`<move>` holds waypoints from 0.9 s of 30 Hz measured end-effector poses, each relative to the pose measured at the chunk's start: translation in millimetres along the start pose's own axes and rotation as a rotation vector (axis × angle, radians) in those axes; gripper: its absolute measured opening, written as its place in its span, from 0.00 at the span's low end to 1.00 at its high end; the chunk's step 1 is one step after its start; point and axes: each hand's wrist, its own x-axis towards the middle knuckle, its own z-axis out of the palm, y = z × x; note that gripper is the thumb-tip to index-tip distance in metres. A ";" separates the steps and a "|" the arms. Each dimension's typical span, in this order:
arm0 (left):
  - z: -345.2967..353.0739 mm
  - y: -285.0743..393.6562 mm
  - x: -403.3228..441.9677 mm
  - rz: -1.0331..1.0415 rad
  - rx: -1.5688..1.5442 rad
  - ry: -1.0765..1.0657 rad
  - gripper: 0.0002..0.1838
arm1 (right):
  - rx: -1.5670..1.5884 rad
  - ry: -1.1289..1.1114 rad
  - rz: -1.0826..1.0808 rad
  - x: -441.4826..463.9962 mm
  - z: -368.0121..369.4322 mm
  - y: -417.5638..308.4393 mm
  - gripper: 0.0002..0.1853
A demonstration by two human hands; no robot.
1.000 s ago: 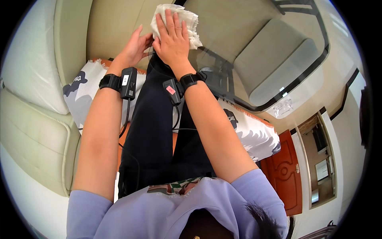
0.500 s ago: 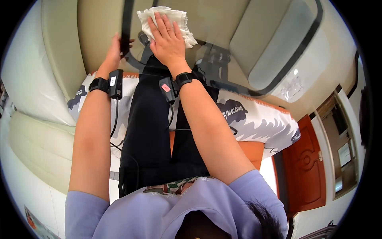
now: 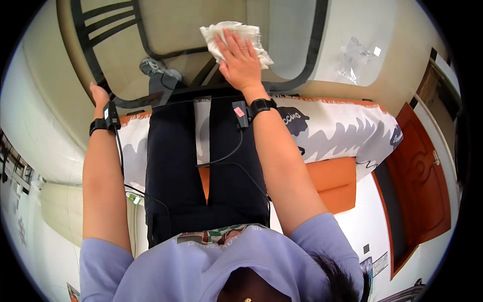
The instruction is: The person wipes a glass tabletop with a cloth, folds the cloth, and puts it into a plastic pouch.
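A crumpled white cloth [image 3: 253, 34] lies on the glass tabletop [image 3: 186, 65]. My right hand [image 3: 240, 63] presses down on the cloth with its fingers stretched out flat and slightly apart. Over at the left, my left hand [image 3: 99, 95] is by the near left edge of the tabletop, well apart from the cloth. Most of its fingers are hidden, so I cannot tell how they are bent or whether they grip the edge. Each wrist wears a black strap with a small cabled box.
A sofa seat with a patterned cover [image 3: 342, 126] and orange cushion [image 3: 334, 183] lies beneath and beside my legs. Chair back bars [image 3: 108, 22] and a shoe [image 3: 152, 66] show through the glass. Clear plastic wrapping [image 3: 352, 60] is at the right. A reddish wooden door [image 3: 422, 176] stands farther right.
My right hand and the cloth have shifted right and slightly nearer in view. My left hand has moved left and nearer. The whole camera view has also turned.
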 end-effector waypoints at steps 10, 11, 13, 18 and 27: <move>-35.1 -78.2 129.7 0.105 0.049 -0.325 0.34 | -0.099 0.037 0.232 -50.1 -40.8 124.5 0.35; -36.1 -77.4 125.1 0.103 0.047 -0.325 0.34 | -0.088 0.101 0.296 -57.9 -41.5 141.1 0.34; -32.4 -39.5 74.4 0.011 -0.067 -0.321 0.28 | -0.118 0.121 0.335 -64.3 -49.0 163.4 0.34; -24.1 -27.8 36.9 0.002 -0.044 -0.236 0.32 | 0.823 0.498 1.002 -89.9 -47.9 243.4 0.25; -29.0 33.5 -44.0 -0.189 -0.067 -0.393 0.42 | 2.405 0.648 0.480 -15.1 -134.0 151.7 0.25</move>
